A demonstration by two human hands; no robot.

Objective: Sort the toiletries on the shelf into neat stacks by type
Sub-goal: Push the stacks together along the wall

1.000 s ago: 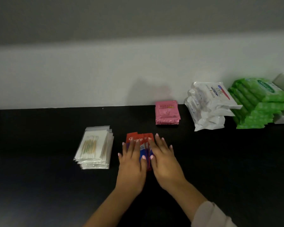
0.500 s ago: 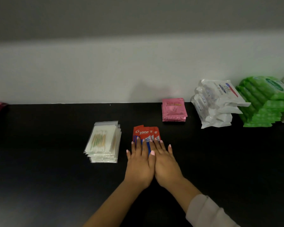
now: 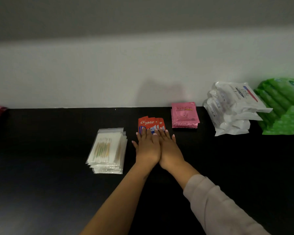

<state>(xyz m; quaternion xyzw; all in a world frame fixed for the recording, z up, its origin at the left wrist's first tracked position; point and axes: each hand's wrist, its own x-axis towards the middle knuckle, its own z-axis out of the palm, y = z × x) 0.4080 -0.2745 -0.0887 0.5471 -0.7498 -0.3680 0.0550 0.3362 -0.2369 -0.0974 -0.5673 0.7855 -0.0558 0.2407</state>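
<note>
1. Near the middle of the black shelf [image 3: 41, 184], the red toothpaste sachets [image 3: 150, 123] lie fanned, overlapping one another.
2. Left hand [image 3: 147, 147] and right hand [image 3: 169, 148] lie side by side, touching, fingers straight and flat on the sachets' near ends, gripping nothing.
3. Clear swab packets [image 3: 108, 150] sit stacked just left.
4. Pink keratin sachets [image 3: 185, 115] lie behind-right, then white packs [image 3: 234, 107] and green packs [image 3: 283, 107].
</note>
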